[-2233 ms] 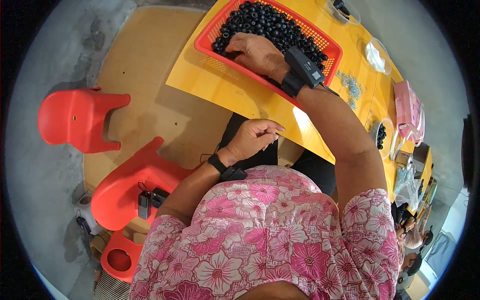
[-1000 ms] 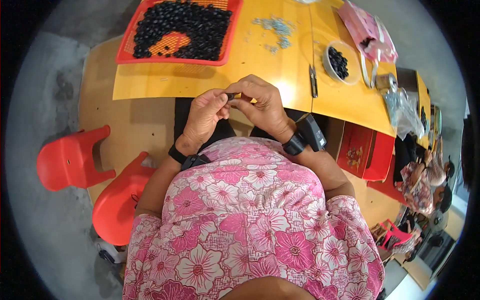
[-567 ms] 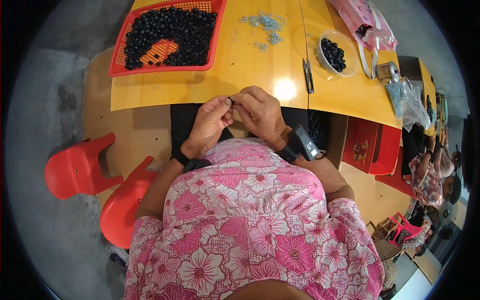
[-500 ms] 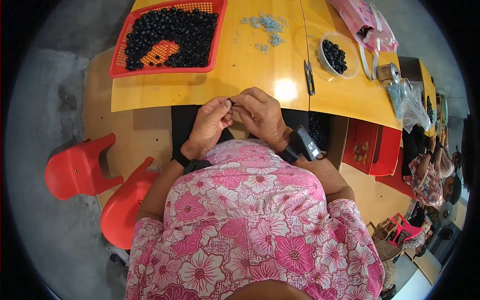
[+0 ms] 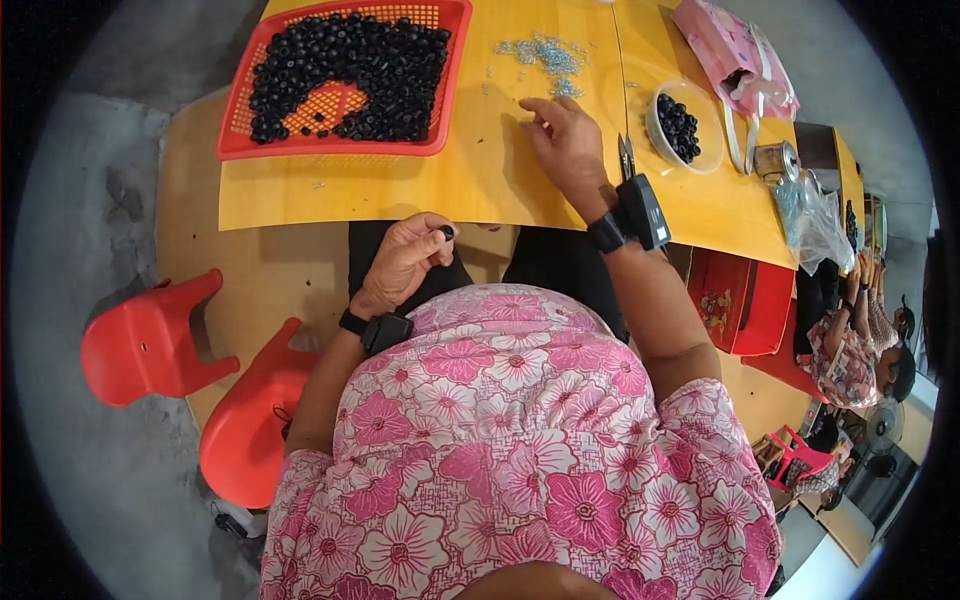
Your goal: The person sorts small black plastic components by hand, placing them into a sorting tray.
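One black piece [image 5: 447, 232] in left hand [image 5: 402, 262], right hand [image 5: 570, 150] over table [image 5: 482, 175]

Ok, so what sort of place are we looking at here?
Probably a small workshop or shared workroom: a red plastic mesh basket of small black round parts and scattered tiny pale-blue pieces lie on a yellow wooden table, with other people farther off at the right.
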Tool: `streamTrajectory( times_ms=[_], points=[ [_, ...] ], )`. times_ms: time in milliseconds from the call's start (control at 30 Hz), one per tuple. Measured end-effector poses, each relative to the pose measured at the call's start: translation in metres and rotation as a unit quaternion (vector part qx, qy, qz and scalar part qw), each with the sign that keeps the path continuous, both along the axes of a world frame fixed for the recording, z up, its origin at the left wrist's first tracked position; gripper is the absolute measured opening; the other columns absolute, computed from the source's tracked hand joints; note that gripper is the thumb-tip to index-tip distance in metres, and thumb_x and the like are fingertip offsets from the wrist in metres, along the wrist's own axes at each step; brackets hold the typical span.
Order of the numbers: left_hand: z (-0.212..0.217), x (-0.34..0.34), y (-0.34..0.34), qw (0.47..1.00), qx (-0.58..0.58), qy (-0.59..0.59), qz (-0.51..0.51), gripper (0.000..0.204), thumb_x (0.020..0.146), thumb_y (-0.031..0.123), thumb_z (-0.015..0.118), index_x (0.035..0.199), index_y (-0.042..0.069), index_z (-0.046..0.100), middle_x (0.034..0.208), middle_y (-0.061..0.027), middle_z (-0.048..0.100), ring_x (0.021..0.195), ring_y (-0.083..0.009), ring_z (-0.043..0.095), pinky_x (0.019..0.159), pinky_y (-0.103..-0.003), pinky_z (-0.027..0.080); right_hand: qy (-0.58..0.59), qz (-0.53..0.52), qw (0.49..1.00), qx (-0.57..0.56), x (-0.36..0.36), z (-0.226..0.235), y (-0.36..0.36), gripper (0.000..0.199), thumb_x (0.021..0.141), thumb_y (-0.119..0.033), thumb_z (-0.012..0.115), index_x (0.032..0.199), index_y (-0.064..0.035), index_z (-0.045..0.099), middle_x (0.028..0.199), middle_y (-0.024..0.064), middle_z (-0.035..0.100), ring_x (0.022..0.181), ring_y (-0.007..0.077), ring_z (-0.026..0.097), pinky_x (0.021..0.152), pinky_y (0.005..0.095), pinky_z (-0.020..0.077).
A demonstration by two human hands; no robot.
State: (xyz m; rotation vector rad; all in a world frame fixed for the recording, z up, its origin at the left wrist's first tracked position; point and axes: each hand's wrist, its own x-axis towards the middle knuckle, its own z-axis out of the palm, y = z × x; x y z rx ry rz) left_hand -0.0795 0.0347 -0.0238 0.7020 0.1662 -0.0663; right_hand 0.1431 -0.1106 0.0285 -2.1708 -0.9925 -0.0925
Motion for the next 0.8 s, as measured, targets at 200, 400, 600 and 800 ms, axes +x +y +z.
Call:
streamTrajectory(
  times_ms=[200,400,600,800],
  points=[
    [-0.001,0.001,0.001,1.0,-0.017,0.015,0.004,0.016,0.09,0.013,0.057,0.1,0.001,0.059,0.077,-0.002,0.058,0.07,-0.0115,0.053,0.068,-0.026,0.044,-0.071,0.03,0.996,-0.032,0.015,-0.008,0.039,0.021,0.079,-0.012,0.061,0.098,-0.007,0.066,0.09,0.0123,0.06,0.077,0.0321,0.061,0.068,0.039,0.0503],
    [-0.003,-0.001,0.001,1.0,-0.021,0.016,-0.002,0.015,0.089,0.014,0.058,0.099,0.002,0.06,0.075,-0.0016,0.057,0.07,-0.0117,0.053,0.069,-0.025,0.043,-0.083,0.041,0.99,-0.104,0.016,-0.009,0.058,0.018,0.081,-0.015,0.059,0.095,-0.0072,0.066,0.089,0.0108,0.061,0.079,0.0319,0.061,0.068,0.0393,0.0502],
    [-0.003,-0.002,-0.001,0.999,-0.025,0.021,-0.001,0.016,0.089,0.015,0.059,0.099,0.002,0.06,0.076,-0.0018,0.057,0.069,-0.0114,0.053,0.069,-0.025,0.044,-0.129,0.076,0.984,-0.092,0.008,-0.022,0.051,0.014,0.077,-0.013,0.061,0.089,-0.0075,0.066,0.085,0.0103,0.059,0.079,0.0311,0.059,0.068,0.0396,0.0493],
    [-0.002,0.0,-0.003,0.998,0.05,0.024,0.022,0.019,0.093,0.016,0.052,0.105,0.001,0.056,0.073,-0.0024,0.05,0.068,-0.0129,0.048,0.068,-0.027,0.041,-0.215,0.105,0.967,-0.089,-0.022,-0.007,0.037,0.014,0.074,-0.011,0.062,0.088,-0.0076,0.062,0.085,0.0124,0.057,0.083,0.0325,0.058,0.069,0.0412,0.0486]
  ],
)
